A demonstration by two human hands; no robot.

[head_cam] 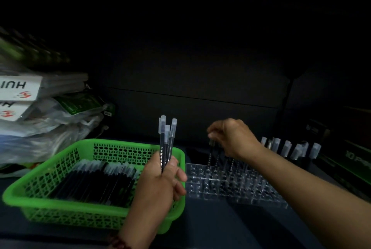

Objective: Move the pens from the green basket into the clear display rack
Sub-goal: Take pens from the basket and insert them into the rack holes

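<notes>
Left hand (pixel 160 180) grips a bundle (pixel 166 138) of four or so capped black pens, held upright above the right rim of the basket (pixel 60 204). Right hand (pixel 230 138) reaches over the rack (pixel 230 184), its fingertips pinching the cap of one pen (pixel 211 144). That pen stands upright at the rack's back left, and in the dim light its tip seems to sit in a slot. Many loose pens (pixel 94 182) lie flat in the basket, just left of the rack. More capped pens stand in a row (pixel 287 147) along the rack's back right. Bagged packages (pixel 40 120) are piled behind the basket on the left.
</notes>
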